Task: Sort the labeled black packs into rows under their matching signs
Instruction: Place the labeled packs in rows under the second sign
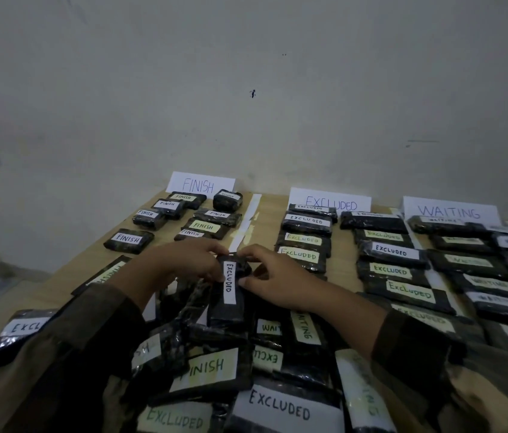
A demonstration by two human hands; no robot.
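A black pack labeled EXCLUDED [229, 292] stands on end above the unsorted pile [246, 370], near the middle of the table. My left hand [190, 260] grips its upper left side and my right hand [271, 273] pinches its upper right side. Three paper signs lean on the wall: FINISH [201, 183], EXCLUDED [330, 201] and WAITING [449, 210]. Rows of matching packs lie under each: FINISH packs [129, 240], EXCLUDED packs [391, 253], WAITING packs [493, 287].
A white paper strip [246, 223] divides the FINISH area from the EXCLUDED area on the wooden table [265, 226]. Another EXCLUDED pack [24, 328] lies near the left table edge. The pale wall [246, 89] rises right behind the signs.
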